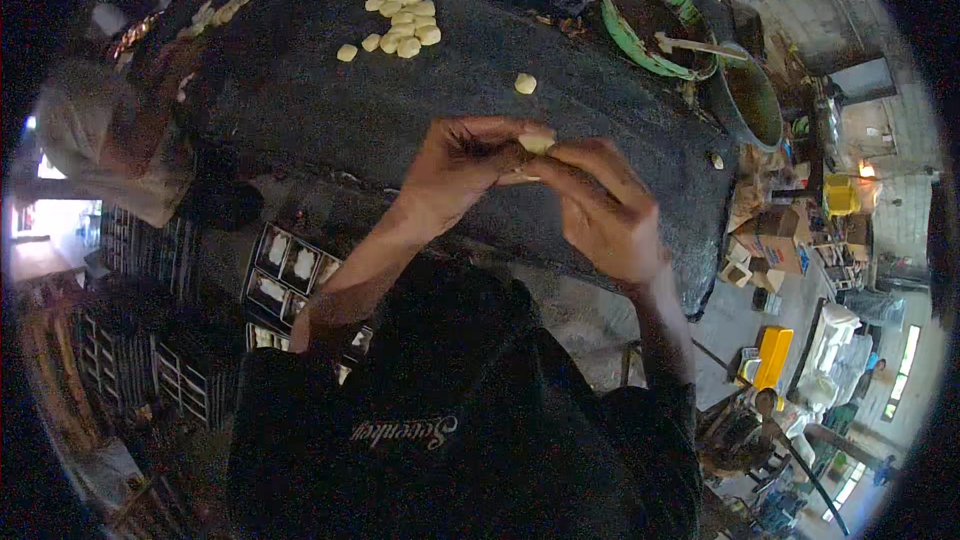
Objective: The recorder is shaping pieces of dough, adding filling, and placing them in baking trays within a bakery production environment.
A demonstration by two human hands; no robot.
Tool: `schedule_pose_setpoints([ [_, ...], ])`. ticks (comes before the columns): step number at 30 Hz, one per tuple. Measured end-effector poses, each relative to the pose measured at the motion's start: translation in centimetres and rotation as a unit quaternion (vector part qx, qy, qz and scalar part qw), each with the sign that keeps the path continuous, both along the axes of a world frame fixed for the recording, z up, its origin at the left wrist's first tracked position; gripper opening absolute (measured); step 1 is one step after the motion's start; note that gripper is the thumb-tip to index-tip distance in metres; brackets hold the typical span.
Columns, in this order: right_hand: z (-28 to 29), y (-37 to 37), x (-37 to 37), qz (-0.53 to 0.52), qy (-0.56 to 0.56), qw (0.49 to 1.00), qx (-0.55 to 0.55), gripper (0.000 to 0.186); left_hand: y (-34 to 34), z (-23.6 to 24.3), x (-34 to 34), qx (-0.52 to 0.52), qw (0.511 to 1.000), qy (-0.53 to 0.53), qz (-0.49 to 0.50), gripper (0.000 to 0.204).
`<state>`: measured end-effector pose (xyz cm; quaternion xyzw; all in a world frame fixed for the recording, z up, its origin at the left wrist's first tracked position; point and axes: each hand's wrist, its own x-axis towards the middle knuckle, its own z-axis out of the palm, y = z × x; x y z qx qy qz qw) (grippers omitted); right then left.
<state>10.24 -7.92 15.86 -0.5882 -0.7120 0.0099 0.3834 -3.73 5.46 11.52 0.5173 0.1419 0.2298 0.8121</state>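
Note:
Both my hands meet over the dark work table [290, 100], fingers curled around a small pale piece of dough [537, 142]. My left hand [453, 172] comes from the lower left and presses against the piece. My right hand [598, 198] pinches it from the right, index finger across it. A single pale dough ball [525, 83] lies just beyond my fingers, and a cluster of several more [398, 18] sits farther back.
A green basin [615, 20] with a stick and a metal bucket [765, 105] stand back right. Baking pans [290, 270] sit below the table's near edge. Another person in a light garment [140, 160] is at left. Cardboard boxes [770, 240] and another person [740, 440] are at right.

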Motion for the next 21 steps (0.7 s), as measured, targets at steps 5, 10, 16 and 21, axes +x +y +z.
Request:
schedule_pose_setpoints([
  [5,0.5,-1.9,-0.8,-0.088,0.041,0.995,-0.002,0.039,-1.8,2.0,-0.6,-0.148,0.988,-0.039,-0.036,0.025],
  [10,2.7,-1.7,-1.5,-0.164,0.033,0.985,0.038,0.031,-1.8,3.7,-0.3,0.099,0.995,-0.016,0.005,0.023],
  [16,0.7,2.4,0.9,-0.210,0.233,0.949,-0.036,0.018,1.3,3.3,1.1,0.163,0.986,0.013,-0.031,0.022],
  [21,0.5,7.2,1.4,-0.181,0.239,0.953,0.044,0.014,4.6,1.1,4.2,0.123,0.985,0.000,0.122,0.024],
])
